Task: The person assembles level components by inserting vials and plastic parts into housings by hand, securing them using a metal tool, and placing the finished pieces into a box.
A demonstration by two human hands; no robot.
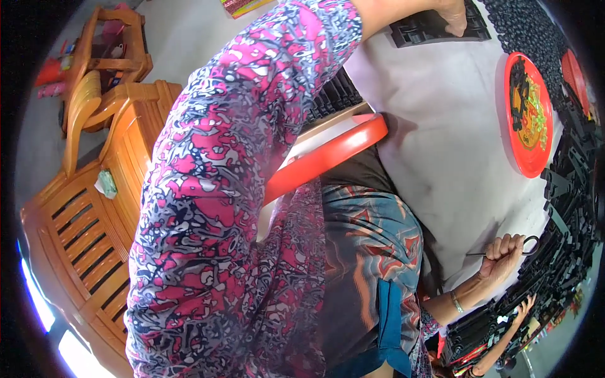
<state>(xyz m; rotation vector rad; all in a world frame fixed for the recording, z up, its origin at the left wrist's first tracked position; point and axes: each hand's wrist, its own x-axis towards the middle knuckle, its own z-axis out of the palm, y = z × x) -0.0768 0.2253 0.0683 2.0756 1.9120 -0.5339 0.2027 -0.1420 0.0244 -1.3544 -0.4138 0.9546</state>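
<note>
Pale cloth (441,176) underlies hands (500,255) and ringed tool (537,242).

The left hand (452,17) is cropped by the top edge and covers part of a black plastic piece (413,33); at lower right, the right hand (501,252) hides the middle of a ring-handled tool (477,254); the patterned sleeve (214,195) hides part of a red-rimmed tray (334,154); many black parts (570,189) at far right are too small to tell.
</note>
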